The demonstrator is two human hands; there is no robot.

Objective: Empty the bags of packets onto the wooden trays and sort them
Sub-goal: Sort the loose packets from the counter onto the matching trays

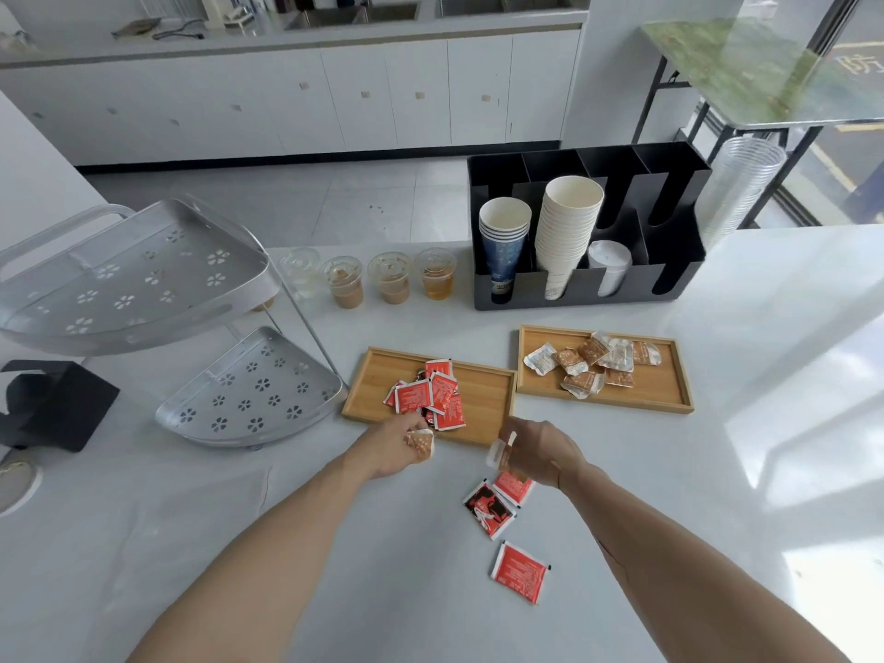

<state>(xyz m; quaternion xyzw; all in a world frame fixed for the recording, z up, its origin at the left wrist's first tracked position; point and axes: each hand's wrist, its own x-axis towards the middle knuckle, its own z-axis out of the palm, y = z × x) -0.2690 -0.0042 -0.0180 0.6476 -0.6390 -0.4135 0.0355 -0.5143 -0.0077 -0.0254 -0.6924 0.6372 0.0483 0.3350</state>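
Observation:
Two wooden trays lie on the white counter. The left tray (378, 375) holds a heap of red packets (430, 397). The right tray (669, 370) holds several brown-and-white packets (591, 363). My left hand (397, 445) hovers at the left tray's near edge and holds a brown packet (420, 444). My right hand (538, 452) hangs just off that tray's near right corner, pinching a pale packet (500, 454). Three red packets lie loose on the counter below my right hand: two overlapping (497, 500) and one nearer me (519, 572).
A two-tier metal corner rack (143, 299) stands at the left. Several plastic cups with drinks (392, 279) line the counter's far edge. A black organiser with paper cups and lids (583, 236) sits behind the trays. A black object (52, 404) lies far left.

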